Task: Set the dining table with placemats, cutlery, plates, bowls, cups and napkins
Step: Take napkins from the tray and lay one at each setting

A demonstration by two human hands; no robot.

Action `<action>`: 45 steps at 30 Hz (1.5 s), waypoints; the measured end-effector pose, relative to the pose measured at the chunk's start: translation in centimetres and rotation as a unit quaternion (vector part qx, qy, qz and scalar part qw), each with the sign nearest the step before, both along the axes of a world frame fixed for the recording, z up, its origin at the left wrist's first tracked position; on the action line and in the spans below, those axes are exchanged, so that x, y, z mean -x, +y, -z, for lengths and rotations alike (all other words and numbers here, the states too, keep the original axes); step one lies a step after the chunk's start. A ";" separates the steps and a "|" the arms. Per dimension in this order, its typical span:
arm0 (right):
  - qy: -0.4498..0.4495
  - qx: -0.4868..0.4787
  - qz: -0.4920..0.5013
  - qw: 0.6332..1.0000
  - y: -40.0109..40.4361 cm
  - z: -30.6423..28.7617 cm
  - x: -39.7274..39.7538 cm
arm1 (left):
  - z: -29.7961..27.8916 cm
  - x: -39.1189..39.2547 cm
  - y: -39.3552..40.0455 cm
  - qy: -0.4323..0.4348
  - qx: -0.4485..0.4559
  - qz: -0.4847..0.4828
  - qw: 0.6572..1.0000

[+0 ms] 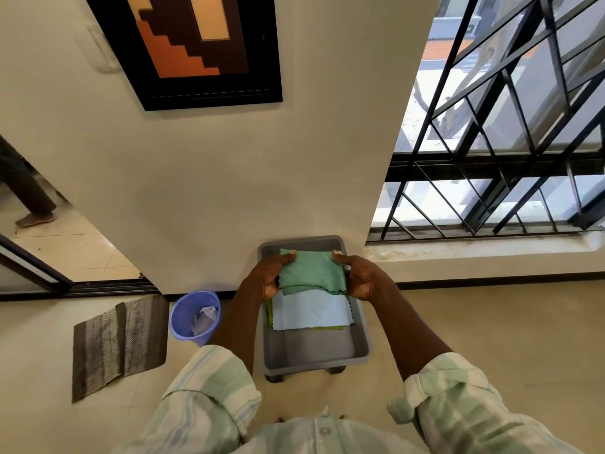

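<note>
A folded green cloth napkin is held above a grey plastic tub that stands on the floor against the wall. My left hand grips the napkin's left edge and my right hand grips its right edge. Inside the tub lies a light blue napkin, with a yellow-green cloth showing under it at the left and front edges.
A blue waste bin with crumpled paper stands left of the tub. A brown striped doormat lies further left by a doorway, where another person's foot shows. A barred window fills the right; a framed picture hangs above.
</note>
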State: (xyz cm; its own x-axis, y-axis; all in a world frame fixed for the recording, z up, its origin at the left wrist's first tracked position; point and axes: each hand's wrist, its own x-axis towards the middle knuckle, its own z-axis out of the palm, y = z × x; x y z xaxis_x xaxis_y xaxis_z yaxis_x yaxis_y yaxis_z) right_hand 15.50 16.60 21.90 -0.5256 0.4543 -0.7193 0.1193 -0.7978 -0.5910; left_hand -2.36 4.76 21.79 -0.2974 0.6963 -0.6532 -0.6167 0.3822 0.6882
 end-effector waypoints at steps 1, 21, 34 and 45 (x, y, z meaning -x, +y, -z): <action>0.001 -0.007 -0.014 1.000 0.1 -0.2 -0.1 | -0.1 0.1 -0.1 -0.010 -0.008 0.010 1.000; 0.140 -0.137 0.106 0.975 3.9 -1.0 -1.0 | -2.2 -1.1 3.8 0.175 -0.141 -0.021 0.974; 0.111 -0.148 0.184 0.966 8.8 0.5 -4.5 | -0.1 -3.3 10.8 0.107 -0.147 0.114 0.977; -0.060 -0.250 0.286 0.923 7.0 1.5 -6.7 | 1.5 -6.5 17.0 0.124 -0.073 0.346 0.927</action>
State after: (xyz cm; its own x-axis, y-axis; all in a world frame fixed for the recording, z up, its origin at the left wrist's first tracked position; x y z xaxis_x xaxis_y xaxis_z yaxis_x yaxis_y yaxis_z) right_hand 22.24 23.56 20.40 -0.0269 0.9236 -0.3825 -0.1475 -0.3821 -0.9123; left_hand 4.13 21.72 20.32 0.1257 0.8521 -0.5081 -0.0748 0.5188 0.8516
